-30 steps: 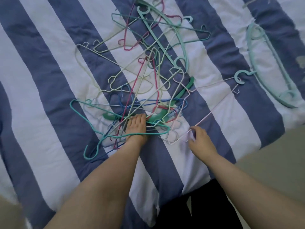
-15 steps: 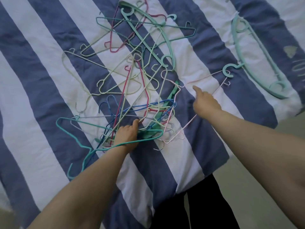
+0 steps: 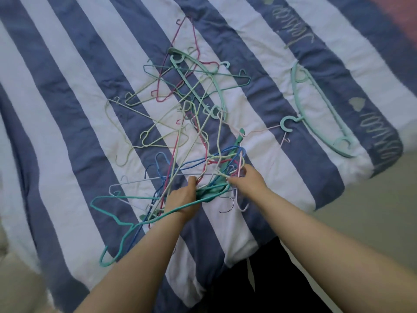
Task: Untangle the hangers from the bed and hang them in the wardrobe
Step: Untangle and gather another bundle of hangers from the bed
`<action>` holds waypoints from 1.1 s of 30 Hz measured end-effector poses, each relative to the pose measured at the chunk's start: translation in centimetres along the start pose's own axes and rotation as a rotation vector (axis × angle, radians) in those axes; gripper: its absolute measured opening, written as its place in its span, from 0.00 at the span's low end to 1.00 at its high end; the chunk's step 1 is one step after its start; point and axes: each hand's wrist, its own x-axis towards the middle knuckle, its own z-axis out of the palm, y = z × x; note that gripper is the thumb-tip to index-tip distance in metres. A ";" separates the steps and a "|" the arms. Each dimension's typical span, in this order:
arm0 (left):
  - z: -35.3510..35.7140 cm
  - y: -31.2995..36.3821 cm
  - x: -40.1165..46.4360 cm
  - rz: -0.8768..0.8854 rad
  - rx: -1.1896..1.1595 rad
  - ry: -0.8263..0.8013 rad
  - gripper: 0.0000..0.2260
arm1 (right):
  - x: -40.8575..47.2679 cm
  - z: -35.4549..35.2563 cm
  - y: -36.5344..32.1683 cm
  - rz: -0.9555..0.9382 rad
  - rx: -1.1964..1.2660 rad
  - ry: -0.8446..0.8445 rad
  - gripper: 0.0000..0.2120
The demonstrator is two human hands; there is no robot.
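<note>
Many tangled hangers are heaped mid-bed on the striped duvet; their near end is clutched by the left hand, wires are pinched by the right hand. Hooks could be snagged and bent if pulled hard

the tangle of hangers sits on the bed, pretty much in the middle. one lone hanger lies well apart to the right of the tangle. both hands are at the tangle's near edge, left hand just left of the right hand.
</note>
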 end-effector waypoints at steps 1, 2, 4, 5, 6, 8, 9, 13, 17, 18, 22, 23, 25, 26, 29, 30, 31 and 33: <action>-0.7 0.9 -0.4 -0.013 -0.013 -0.008 0.17 | -0.8 -1.6 -0.1 -0.032 0.042 0.030 0.19; -1.4 1.8 -0.8 -0.027 -0.021 -0.008 0.18 | -1.6 -3.3 -0.1 -0.064 0.086 0.062 0.18; -2.8 3.2 -1.3 -0.062 -0.030 0.020 0.19 | -3.0 -7.0 -0.1 -0.129 0.135 0.142 0.20; -3.4 3.8 -1.5 -0.080 -0.039 0.045 0.18 | -3.6 -8.9 -0.1 -0.153 0.148 0.170 0.20; -4.1 4.4 -1.6 -0.096 -0.055 0.069 0.17 | -4.2 -10.6 -0.1 -0.169 0.166 0.180 0.21; -5.4 5.7 -1.7 -0.128 -0.116 0.094 0.16 | -5.2 -13.7 -0.2 -0.181 0.207 0.163 0.22; -6.1 6.4 -1.7 -0.140 -0.157 0.097 0.17 | -5.6 -15.0 -0.3 -0.173 0.221 0.159 0.24; -8.8 9.6 -1.9 -0.127 -0.299 0.147 0.19 | -7.7 -17.6 0.4 0.036 0.444 0.076 0.28; -10.4 12.7 -2.8 0.003 -0.533 0.173 0.22 | -12.2 -16.9 2.6 0.041 0.605 -0.012 0.22; -10.8 13.5 -3.2 0.051 -0.568 0.185 0.23 | -13.4 -16.5 3.1 0.017 0.686 -0.048 0.21; -12.6 17.2 -5.6 0.215 -0.697 0.196 0.23 | -18.9 -14.9 4.5 -0.142 1.003 -0.195 0.21; -13.0 18.2 -6.5 0.227 -0.725 0.190 0.22 | -20.1 -14.8 4.9 -0.185 1.066 -0.220 0.28; -13.6 20.6 -8.7 0.244 -0.839 0.148 0.20 | -22.6 -15.3 6.1 -0.259 1.152 -0.185 0.42; -13.8 21.9 -9.9 0.254 -0.920 0.121 0.20 | -24.0 -15.7 6.7 -0.300 1.175 -0.111 0.41; -14.4 26.1 -13.2 0.298 -1.141 0.040 0.15 | -28.3 -17.7 9.0 -0.395 1.262 0.125 0.32; -14.5 27.7 -14.2 0.305 -1.223 -0.009 0.11 | -29.9 -18.5 10.0 -0.410 1.258 0.183 0.32; -14.4 29.3 -15.2 0.287 -1.299 -0.070 0.09 | -31.4 -19.1 11.1 -0.419 1.248 0.234 0.33; -13.5 32.6 -17.3 0.197 -1.410 -0.217 0.07 | -34.6 -20.2 13.6 -0.421 1.213 0.357 0.36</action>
